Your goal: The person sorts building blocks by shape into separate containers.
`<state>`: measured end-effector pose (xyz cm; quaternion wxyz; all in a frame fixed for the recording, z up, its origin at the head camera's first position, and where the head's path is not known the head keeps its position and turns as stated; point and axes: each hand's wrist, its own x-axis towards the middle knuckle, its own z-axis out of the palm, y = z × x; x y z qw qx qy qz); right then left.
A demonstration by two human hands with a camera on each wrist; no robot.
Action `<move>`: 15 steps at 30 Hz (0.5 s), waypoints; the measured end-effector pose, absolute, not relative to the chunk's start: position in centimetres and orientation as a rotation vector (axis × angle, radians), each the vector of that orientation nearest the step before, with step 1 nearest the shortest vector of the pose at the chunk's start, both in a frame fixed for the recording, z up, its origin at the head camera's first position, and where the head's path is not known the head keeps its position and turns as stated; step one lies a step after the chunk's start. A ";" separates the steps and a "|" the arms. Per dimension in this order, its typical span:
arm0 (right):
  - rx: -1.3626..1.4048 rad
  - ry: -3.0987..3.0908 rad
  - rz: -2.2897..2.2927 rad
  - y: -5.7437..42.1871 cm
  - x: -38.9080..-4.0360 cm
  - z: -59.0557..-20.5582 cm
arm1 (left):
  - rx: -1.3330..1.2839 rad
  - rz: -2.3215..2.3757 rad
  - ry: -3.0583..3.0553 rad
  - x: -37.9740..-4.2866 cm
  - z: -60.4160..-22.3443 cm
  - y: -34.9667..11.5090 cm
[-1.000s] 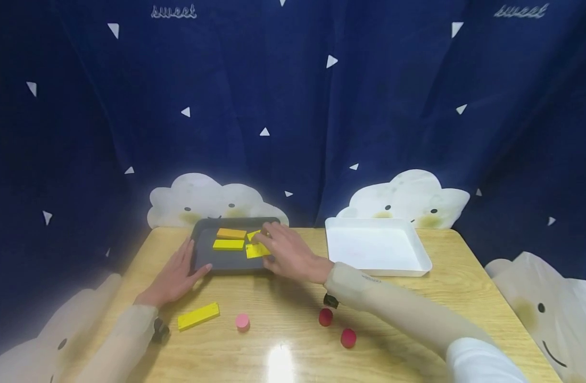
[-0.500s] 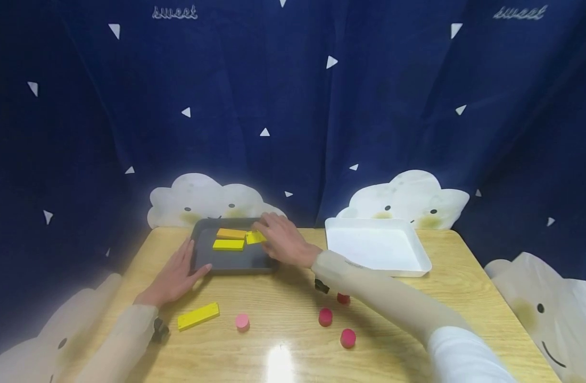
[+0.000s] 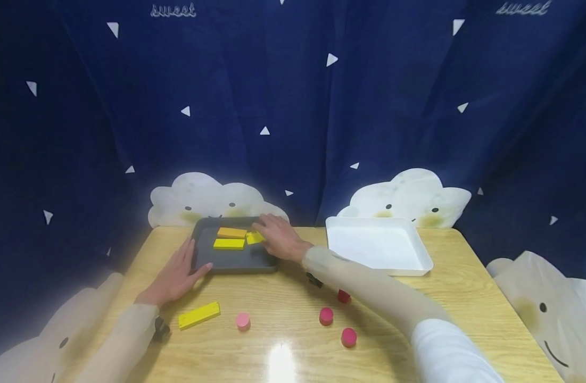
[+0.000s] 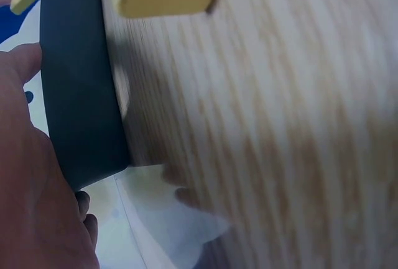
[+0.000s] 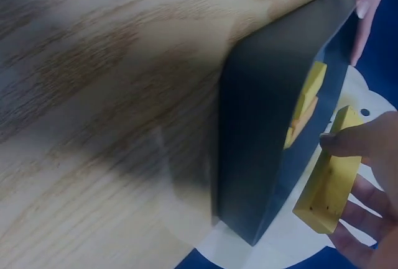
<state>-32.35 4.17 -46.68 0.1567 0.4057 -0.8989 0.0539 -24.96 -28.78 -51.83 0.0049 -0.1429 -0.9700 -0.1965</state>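
Observation:
The dark grey tray (image 3: pixel 211 266) sits at the back left of the table. My left hand (image 3: pixel 174 274) lies with straight fingers along its left wall, the thumb at its front rim. In the right wrist view, my right hand (image 5: pixel 373 176) pinches a yellow block (image 5: pixel 333 176) between thumb and fingers, over the tray's open side. In the head view this hand (image 3: pixel 282 238) overlaps the tray's right end. An orange block (image 3: pixel 232 233) and a yellow block (image 3: pixel 228 244) lie side by side in the tray. My right hand hides the tray's right end.
Another yellow block (image 3: pixel 199 315) and a pink disc (image 3: pixel 242 321) lie on the table before the tray. Several red discs, one of them (image 3: pixel 348 338) nearest the front, lie below my right forearm. A white tray (image 3: pixel 378 244) stands at the back right.
My right hand has moved back and slightly left with the yellow block, which now covers where another yellow block showed. My left hand has stayed at the tray.

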 end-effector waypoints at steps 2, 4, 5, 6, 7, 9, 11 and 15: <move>1.161 -2.583 0.134 3.9 -32.6 -47.0 | -0.448 -0.616 -3.038 -24.9 -51.8 -28.8; 1.160 -2.602 0.119 3.7 -32.7 -47.3 | -0.447 -0.612 -3.039 -24.9 -51.8 -28.8; 1.160 -2.610 0.111 3.6 -32.8 -47.4 | -0.447 -0.611 -3.040 -25.0 -51.7 -28.7; 1.162 -2.622 0.106 3.5 -32.8 -47.5 | -0.445 -0.609 -3.041 -25.0 -51.7 -28.7; 1.163 -2.633 0.101 3.4 -32.9 -47.6 | -0.445 -0.608 -3.041 -25.0 -51.7 -28.7; 1.163 -2.658 0.085 3.1 -32.9 -47.9 | -0.445 -0.610 -3.040 -25.0 -51.7 -28.7; 1.164 -2.676 0.071 2.9 -33.0 -48.2 | -0.447 -0.612 -3.039 -25.0 -51.7 -28.7; 1.161 -2.697 0.052 2.6 -33.1 -48.7 | -0.451 -0.610 -3.037 -25.0 -51.7 -28.8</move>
